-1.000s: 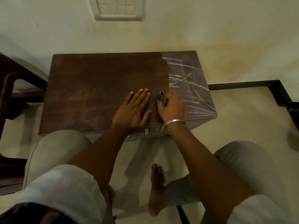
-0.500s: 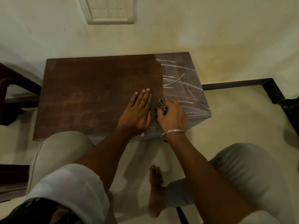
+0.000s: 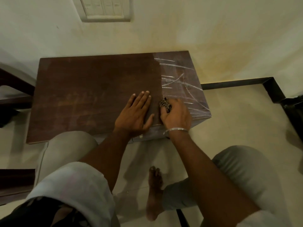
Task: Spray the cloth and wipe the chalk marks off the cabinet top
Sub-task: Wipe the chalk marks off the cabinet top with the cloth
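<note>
Head view: brace brown wooden cabinet top (image 3: 90, 89) with flat left hand (image 3: 136, 115); drive speckled dark cloth (image 3: 165, 104), clenched in right hand (image 3: 176, 117), firmly across right-end white chalk marks (image 3: 180, 79).

A pale, cream wall (image 3: 213, 27) fills the upper half, with a white switch plate (image 3: 105, 9) set into it near the top. A yellowish stain (image 3: 221, 64) spreads over the wall's lower right part. The floor (image 3: 237, 118) is pale and smooth. A dark skirting (image 3: 232, 83) runs along the wall's foot on the right, then turns a corner toward the camera. At the left edge stands a dark wooden frame (image 3: 14, 89), and another dark wooden piece (image 3: 14, 182) lies lower down. A dark, blurred shape (image 3: 295, 115) sits at the right edge. The light is dim and warm, with soft shadows.
</note>
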### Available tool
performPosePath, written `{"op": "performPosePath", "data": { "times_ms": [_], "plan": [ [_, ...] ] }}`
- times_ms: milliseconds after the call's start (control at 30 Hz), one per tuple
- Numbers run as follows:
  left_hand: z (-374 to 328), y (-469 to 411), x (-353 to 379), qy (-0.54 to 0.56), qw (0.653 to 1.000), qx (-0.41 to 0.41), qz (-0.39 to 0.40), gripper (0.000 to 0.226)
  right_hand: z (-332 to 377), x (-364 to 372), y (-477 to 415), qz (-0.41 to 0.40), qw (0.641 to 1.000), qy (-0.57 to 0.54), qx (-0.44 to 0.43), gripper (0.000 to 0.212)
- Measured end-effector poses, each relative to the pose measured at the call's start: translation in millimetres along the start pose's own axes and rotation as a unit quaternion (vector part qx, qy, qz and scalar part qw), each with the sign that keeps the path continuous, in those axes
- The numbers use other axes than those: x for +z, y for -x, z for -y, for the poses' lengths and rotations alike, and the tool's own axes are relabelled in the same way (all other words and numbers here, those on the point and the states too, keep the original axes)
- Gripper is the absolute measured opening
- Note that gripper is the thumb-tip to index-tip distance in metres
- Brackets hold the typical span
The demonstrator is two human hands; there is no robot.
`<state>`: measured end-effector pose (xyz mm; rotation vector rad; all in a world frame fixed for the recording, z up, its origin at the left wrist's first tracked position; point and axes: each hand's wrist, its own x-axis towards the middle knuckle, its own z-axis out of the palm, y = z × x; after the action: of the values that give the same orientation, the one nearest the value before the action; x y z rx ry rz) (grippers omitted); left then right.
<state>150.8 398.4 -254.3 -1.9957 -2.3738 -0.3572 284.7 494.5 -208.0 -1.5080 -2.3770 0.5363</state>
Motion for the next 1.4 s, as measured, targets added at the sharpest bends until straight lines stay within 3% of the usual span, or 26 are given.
{"op": "performPosePath", "data": {
  "times_ms": [167,400,600,933,1200,1400],
  "plan": [
    [4.3,-1.1,-3.1,0.039,0.999,-0.024,0.003,0.073,4.1,0.0,-27.6,0.005,0.999,-0.032,0.021,0.03],
    [5.7,-1.8,0.9,0.063,0.997,-0.038,-0.009,0.069,-16.9,-5.8,9.8,-0.008,1.0,-0.017,-0.001,0.027],
    [7.0,-5.3,-1.1,0.099,0.993,-0.055,-0.024,0.064,-3.6,-2.1,-28.5,-0.003,1.0,-0.022,0.009,0.027],
    [6.1,-6.5,3.2,0.076,0.995,-0.065,-0.025,0.058,-15.4,-6.7,0.7,-0.005,1.0,-0.012,-0.01,0.022],
    [5.5,-6.3,2.8,0.081,0.994,-0.059,-0.045,0.056,2.1,6.1,-48.1,-0.006,0.999,-0.037,0.002,0.028],
    [6.7,-6.1,5.8,0.081,0.994,-0.066,-0.044,0.056,-14.1,-2.2,-13.1,0.005,1.0,-0.019,-0.009,0.026]
  ]
}}
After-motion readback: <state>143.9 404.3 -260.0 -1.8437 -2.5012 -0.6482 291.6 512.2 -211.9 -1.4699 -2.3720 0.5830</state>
